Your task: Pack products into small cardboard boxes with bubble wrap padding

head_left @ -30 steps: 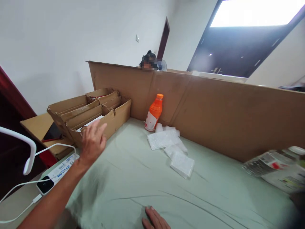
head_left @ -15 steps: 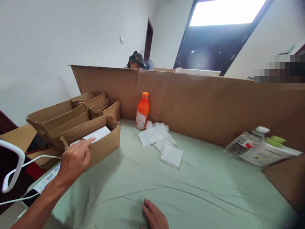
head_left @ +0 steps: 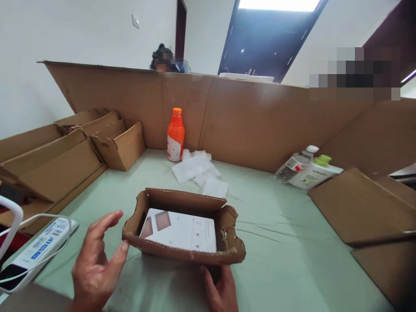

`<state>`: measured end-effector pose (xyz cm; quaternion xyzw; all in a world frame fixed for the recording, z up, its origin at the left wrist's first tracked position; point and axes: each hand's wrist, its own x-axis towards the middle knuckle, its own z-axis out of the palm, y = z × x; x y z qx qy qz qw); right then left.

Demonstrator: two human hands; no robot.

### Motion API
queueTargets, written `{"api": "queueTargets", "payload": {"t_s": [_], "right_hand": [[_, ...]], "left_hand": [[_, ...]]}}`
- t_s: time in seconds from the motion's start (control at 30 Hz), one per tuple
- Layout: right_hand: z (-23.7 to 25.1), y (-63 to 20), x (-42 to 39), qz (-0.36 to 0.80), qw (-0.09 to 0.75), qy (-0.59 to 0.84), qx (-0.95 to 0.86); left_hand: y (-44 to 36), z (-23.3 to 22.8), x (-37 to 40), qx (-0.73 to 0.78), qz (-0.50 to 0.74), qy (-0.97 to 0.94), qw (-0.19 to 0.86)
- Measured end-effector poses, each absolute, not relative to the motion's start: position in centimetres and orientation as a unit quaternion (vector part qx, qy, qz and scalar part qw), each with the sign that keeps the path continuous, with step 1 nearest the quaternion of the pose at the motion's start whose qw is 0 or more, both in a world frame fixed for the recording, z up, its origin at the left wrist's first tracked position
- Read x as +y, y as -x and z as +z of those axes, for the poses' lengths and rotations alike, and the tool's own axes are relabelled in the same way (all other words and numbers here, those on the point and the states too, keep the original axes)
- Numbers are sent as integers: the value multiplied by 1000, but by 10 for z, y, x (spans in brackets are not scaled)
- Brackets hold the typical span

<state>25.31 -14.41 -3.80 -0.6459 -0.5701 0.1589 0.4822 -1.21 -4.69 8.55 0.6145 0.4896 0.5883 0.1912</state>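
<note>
A small open cardboard box sits on the green cloth right in front of me, with a white printed card lying flat inside it. My left hand is open, its thumb touching the box's left front corner. My right hand is below the box's front wall, fingers against the wall's underside; whether it grips is unclear.
Larger cardboard boxes stand at the left. An orange bottle and clear plastic packets lie by the cardboard wall. Two bottles lie at the right beside flat cardboard. A power strip lies at left. Another person's head shows behind the wall.
The small box with the card has come from the stack at the left to the cloth in front of me. My left hand came back with it; my view tilted down.
</note>
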Motion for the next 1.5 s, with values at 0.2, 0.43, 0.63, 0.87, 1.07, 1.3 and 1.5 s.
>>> {"api": "queueTargets", "payload": {"t_s": [0.2,0.43,0.63,0.87,1.07,1.3,1.5], "right_hand": [[-40,-253,-145,226,501,657,-517],[20,-256,-112,278,413,605,-621],[33,-236,-56,265,370,549,-701],[-8,-276,-47,137,383,581,-705],[-17,-349,-2,-31,354,709,-609],[-24,-368,29,-42,332,731,-595],[-33,-366,28,-52,350,727,-589]], "left_hand": [[-3,28,-55,522,514,-492,471],[-5,24,-43,531,534,-465,465],[2,26,-15,559,579,-444,395],[-11,33,-13,536,599,-442,397],[-9,20,-8,541,588,-437,412],[0,0,-5,575,564,-439,398],[6,-12,-7,582,553,-448,394]]}}
